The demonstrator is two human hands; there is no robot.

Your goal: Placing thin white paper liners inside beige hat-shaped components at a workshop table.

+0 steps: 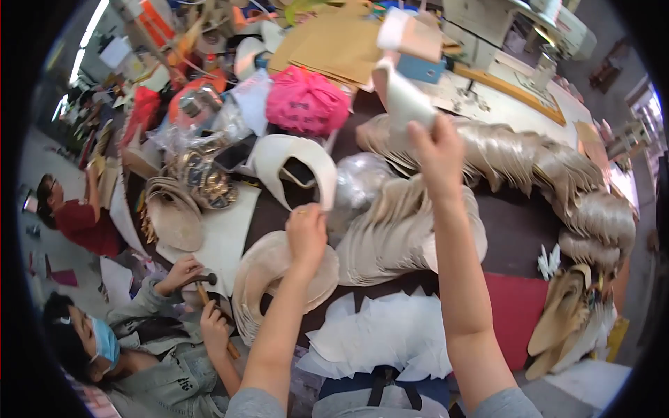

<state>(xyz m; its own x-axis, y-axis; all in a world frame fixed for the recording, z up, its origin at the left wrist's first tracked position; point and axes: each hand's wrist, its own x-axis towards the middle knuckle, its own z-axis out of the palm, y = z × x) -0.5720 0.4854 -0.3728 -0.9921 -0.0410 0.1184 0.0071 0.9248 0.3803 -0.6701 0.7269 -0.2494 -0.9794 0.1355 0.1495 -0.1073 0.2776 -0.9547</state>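
Note:
My left hand [306, 235] pinches one tip of a curved, U-shaped white piece [268, 161], which stands up beyond it. Below that hand lies a ring-like stack of beige curved pieces [261, 261]. Raised higher, my right hand [440, 157] grips a pale, curled sheet piece [408, 101], blurred at its upper end. Between my arms a fanned stack of beige pieces [383, 233] spreads over the dark tabletop. White sheet pieces [383, 334] overlap in a heap close to my body.
A long row of beige pieces [509, 153] curves along the right. Behind it stands a sewing machine [481, 31]. A pink bag [306, 101] and brown sheets [327, 42] lie at the back. At lower left, a masked person's hand [214, 327] holds a hammer [207, 296].

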